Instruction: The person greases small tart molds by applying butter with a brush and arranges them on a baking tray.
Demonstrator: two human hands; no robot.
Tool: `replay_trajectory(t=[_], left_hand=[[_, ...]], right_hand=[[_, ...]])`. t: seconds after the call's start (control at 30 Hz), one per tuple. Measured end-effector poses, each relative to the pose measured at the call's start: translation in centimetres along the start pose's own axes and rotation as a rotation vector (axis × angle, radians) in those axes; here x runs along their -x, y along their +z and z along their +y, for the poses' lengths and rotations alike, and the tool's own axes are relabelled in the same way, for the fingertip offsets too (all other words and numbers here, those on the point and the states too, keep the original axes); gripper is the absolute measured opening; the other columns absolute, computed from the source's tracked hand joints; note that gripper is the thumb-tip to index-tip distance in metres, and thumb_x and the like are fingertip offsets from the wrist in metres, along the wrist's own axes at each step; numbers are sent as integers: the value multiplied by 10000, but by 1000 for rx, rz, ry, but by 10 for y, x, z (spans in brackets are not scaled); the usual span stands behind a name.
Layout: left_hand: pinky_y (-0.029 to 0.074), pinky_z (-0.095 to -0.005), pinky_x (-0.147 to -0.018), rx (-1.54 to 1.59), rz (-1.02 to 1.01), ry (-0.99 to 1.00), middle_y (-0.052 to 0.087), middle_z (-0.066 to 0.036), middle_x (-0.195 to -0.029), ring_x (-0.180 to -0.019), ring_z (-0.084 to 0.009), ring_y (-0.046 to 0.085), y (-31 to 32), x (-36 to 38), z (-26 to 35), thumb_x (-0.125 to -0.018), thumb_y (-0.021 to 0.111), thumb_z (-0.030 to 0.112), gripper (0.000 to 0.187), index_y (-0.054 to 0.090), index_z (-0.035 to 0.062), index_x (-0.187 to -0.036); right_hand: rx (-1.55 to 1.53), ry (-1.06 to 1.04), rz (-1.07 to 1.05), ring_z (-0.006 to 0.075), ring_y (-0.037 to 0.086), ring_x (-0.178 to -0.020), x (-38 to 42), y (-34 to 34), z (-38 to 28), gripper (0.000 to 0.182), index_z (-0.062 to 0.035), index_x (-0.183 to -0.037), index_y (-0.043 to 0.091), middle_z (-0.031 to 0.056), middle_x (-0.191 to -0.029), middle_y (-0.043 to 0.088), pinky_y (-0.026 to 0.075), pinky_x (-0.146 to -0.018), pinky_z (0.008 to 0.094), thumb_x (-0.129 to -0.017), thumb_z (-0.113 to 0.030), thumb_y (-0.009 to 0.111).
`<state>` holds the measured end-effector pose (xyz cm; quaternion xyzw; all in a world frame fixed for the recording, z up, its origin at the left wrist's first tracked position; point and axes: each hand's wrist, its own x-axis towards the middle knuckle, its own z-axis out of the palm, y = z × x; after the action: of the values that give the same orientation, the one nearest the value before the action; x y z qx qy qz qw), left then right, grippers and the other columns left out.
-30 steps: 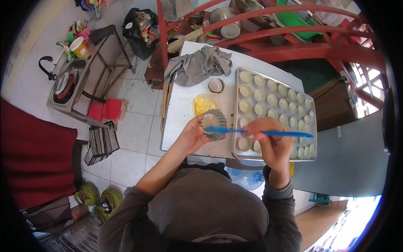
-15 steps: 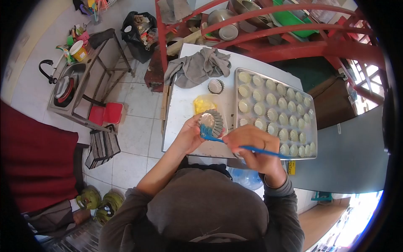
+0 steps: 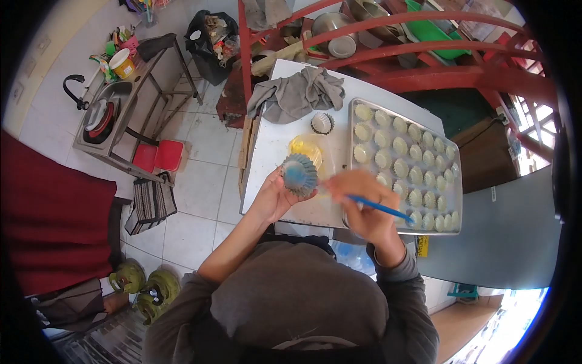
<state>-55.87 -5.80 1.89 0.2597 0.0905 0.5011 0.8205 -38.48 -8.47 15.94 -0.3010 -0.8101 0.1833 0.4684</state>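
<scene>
My left hand (image 3: pixel 274 199) is closed around a small stack of fluted metal tart moulds (image 3: pixel 308 176), tilted with the open side toward me. My right hand (image 3: pixel 370 203), blurred by motion, grips a blue pastry brush (image 3: pixel 391 211) by its handle. The brush's bristles are a blue smear inside the top mould. Just beyond the moulds, yellow fat (image 3: pixel 305 147) sits in a clear container, partly hidden by them. Further back on the white table (image 3: pixel 267 148) stand a few more nested fluted moulds (image 3: pixel 322 123).
To the right lies a large metal tray (image 3: pixel 350 136) with rows of fluted moulds (image 3: pixel 400 145). A grey cloth (image 3: pixel 297 97) is crumpled at the table's back. Red railings (image 3: pixel 418 76) rise behind. A sink (image 3: pixel 118 91) and a red stool (image 3: pixel 168 155) are at the left.
My view has shifted slightly. The moulds in my left hand have turned to face me more, and the brush has moved from their near rim into the top mould.
</scene>
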Motion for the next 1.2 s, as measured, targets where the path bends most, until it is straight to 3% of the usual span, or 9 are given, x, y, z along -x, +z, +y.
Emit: replay_trajectory(t=[0.1,0.3,0.4,0.6,0.7,0.8,0.97,1.07,1.2], left_hand=[[461,-467,-945,-48,-59,-14,514,-144,-1242,-1105,-302,558,-7,1,4,-806,614,519,760,348,31,-1324],[462,-453,-948,24,41,-36,519,-148,-1233,-1106,-284,558,0,1,-1,-812,587,548,754,352,37,-1313],[456,-460,-954,-31,33,12,522,-145,-1229,-1104,-284,558,-9,1,2,-813,587,546,752,351,38,-1315],[453,-463,-949,31,66,-17,524,-147,-1227,-1107,-295,556,-6,4,-3,-825,611,499,722,351,41,-1318],[439,-476,-960,32,76,37,518,-149,-1237,-1118,-310,547,-28,9,2,-829,627,464,706,350,37,-1318],[432,-476,-971,79,148,100,508,-162,-1247,-1128,-332,538,-38,17,10,-830,637,441,700,348,27,-1315],[456,-471,-948,-71,204,147,487,-187,-1261,-1142,-360,526,-60,30,30,-818,685,330,666,351,9,-1297],[457,-473,-947,-75,252,118,486,-185,-1264,-1143,-361,525,-63,38,32,-822,686,280,640,352,6,-1293],[452,-475,-951,-68,260,97,483,-188,-1266,-1145,-362,524,-72,43,28,-831,675,254,616,352,6,-1294]], right_hand=[[-109,20,-115,304,641,-792,-1,-2,-5,188,20,-925,609,138,-875,649,515,-723,352,-748,68,652],[121,-142,56,295,641,-794,-9,9,8,200,14,-919,617,131,-866,648,516,-728,339,-732,49,678],[-111,49,-94,292,642,-800,-1,5,2,200,10,-910,620,130,-871,648,515,-728,341,-724,55,681],[20,-53,59,290,640,-791,-6,16,25,153,13,-886,615,137,-856,650,513,-729,343,-750,57,669],[-187,120,-43,243,646,-803,4,17,14,97,19,-886,618,132,-875,652,516,-737,333,-796,49,639],[-542,508,273,189,642,-834,24,7,25,64,32,-907,624,122,-881,655,521,-750,319,-848,32,597],[-246,496,554,152,643,-810,36,-8,120,84,44,-916,633,114,-838,660,540,-677,274,-878,-10,581],[43,576,250,149,652,-801,34,7,145,91,36,-905,641,104,-850,665,540,-645,256,-860,-39,617],[401,350,-31,308,622,-676,33,38,169,90,17,-830,622,147,-802,631,507,-576,340,-812,-67,648]])
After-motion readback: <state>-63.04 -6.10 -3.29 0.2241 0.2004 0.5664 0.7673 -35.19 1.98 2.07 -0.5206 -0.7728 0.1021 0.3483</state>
